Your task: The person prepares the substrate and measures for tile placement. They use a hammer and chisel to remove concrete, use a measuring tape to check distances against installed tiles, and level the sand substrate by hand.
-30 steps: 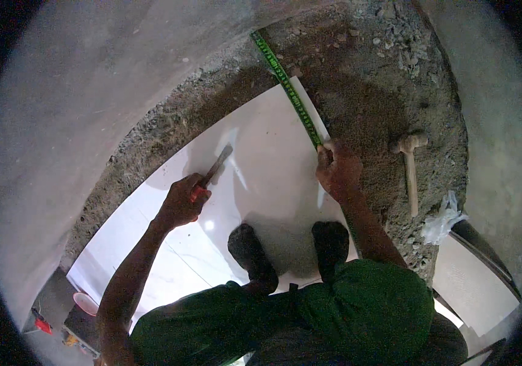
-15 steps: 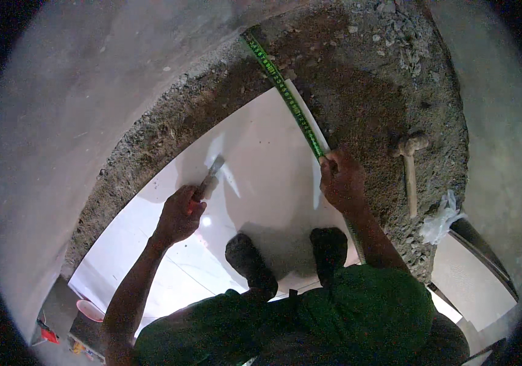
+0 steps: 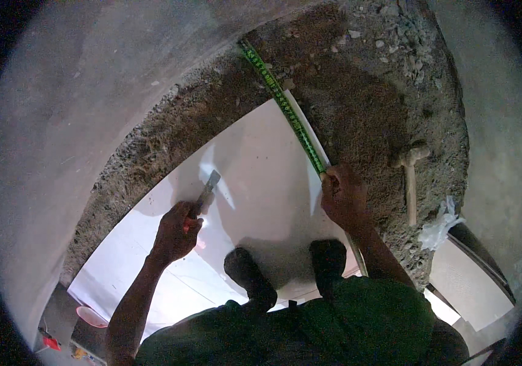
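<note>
Pale tile (image 3: 261, 183) on rough dirt (image 3: 364, 104). Green tape measure (image 3: 285, 113) runs far-left from my right hand (image 3: 344, 194), which grips it, to the wall (image 3: 120, 73). My left hand (image 3: 177, 230), left of the tape, clutches a scraper (image 3: 211, 182), blade pointing forward, slightly right.

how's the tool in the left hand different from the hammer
The flat-bladed tool is gripped in the left hand, over the pale slab; the hammer lies unheld on rough ground. The tool shows red at its handle, while the hammer's is pale tan. The tool ends in a thin blade, the hammer in a blunt head. Both working ends point away from the person.
</note>
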Demonstrator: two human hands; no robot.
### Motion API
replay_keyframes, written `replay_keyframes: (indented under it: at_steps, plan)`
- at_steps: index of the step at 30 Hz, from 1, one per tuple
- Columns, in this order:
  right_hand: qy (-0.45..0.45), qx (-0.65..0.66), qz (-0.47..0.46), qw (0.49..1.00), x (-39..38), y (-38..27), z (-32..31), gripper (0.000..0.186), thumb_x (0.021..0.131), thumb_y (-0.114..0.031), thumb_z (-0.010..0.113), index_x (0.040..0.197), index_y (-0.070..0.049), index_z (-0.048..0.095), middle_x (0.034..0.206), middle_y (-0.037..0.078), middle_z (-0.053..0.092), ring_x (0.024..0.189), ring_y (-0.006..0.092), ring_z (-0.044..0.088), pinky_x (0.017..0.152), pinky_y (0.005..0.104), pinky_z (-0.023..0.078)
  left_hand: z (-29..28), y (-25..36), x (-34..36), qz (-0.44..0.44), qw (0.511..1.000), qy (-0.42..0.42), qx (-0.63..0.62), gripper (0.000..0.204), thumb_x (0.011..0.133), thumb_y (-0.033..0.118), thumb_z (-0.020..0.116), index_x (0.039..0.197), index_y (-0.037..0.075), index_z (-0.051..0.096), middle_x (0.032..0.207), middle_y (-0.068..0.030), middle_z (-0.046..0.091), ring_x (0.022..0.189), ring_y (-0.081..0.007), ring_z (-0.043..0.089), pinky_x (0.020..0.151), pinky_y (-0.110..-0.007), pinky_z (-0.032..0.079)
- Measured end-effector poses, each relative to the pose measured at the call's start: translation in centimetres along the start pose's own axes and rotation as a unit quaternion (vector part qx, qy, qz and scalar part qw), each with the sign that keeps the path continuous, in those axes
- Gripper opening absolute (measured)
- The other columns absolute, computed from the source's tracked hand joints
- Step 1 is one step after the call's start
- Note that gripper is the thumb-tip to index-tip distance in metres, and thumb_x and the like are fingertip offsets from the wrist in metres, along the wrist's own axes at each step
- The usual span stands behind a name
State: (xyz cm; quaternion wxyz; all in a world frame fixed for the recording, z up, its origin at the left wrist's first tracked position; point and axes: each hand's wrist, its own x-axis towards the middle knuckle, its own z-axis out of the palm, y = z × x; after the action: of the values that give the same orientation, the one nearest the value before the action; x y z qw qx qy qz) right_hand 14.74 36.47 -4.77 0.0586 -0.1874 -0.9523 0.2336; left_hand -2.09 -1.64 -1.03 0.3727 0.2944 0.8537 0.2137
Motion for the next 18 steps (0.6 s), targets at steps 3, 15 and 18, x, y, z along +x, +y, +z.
replay_keyframes:
  at_steps: [3,15,18]
  plan:
    - [-0.078,0.035,0.053,0.995,-0.3,0.0,-0.4,0.011,0.095,-0.013,0.068,0.104,-0.007,0.065,0.081,0.016,0.067,0.072,0.0341,0.070,0.065,0.0465,0.054,-0.4,0.7,0.0,-0.015,1.000,-0.005,-0.003,0.020,0.091,0.013,0.068,0.108,0.002,0.063,0.096,-0.0198,0.064,0.086,-0.0412,0.066,0.074,-0.048,0.054]
    - [-0.015,0.085,-0.011,0.996,1.0,-0.9,-0.9,0.010,0.092,-0.006,0.070,0.099,-0.005,0.062,0.088,0.019,0.064,0.070,0.0370,0.066,0.056,0.0440,0.049,-0.2,0.4,0.0,-0.010,0.999,0.023,-0.027,0.018,0.091,0.010,0.070,0.106,0.005,0.061,0.091,-0.0181,0.063,0.076,-0.0403,0.066,0.065,-0.047,0.054]
    - [-0.032,0.077,0.010,0.996,0.4,-0.7,-0.5,0.013,0.090,-0.004,0.071,0.099,-0.005,0.062,0.088,0.020,0.065,0.071,0.0349,0.066,0.055,0.0433,0.049,-0.7,0.9,0.3,-0.025,0.998,0.022,-0.059,0.018,0.092,0.011,0.069,0.107,0.005,0.061,0.090,-0.0175,0.063,0.075,-0.0398,0.067,0.065,-0.046,0.056]
